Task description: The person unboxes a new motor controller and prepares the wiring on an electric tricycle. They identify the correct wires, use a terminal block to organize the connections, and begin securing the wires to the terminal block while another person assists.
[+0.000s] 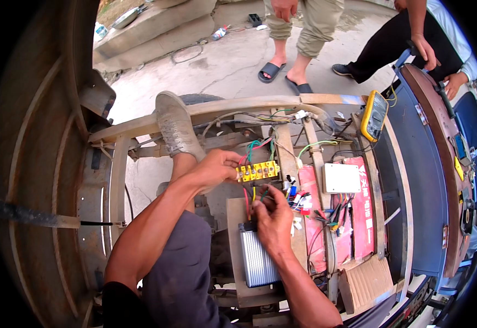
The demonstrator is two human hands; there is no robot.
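Observation:
A yellow terminal block [258,171] with a row of screws is gripped at its left end by my left hand [215,170], fingers closed. Green and red wires [254,148] rise from its far side. Just below the block, my right hand [274,223] is closed in a pinch around thin wires; a green wire [265,193] shows at the fingertips. Red and yellow wires [246,201] run from the block down to a silver finned metal box [258,256] on a flat plate. The exact wire in my right fingers is partly hidden.
Right of my hands lie bundled connectors [298,199], red packs [312,240] and a white box [342,179]. A yellow multimeter [374,116] leans on the metal frame [238,104]. My shoe [175,123] rests on the frame. Two people stand beyond; cardboard [365,281] lies near right.

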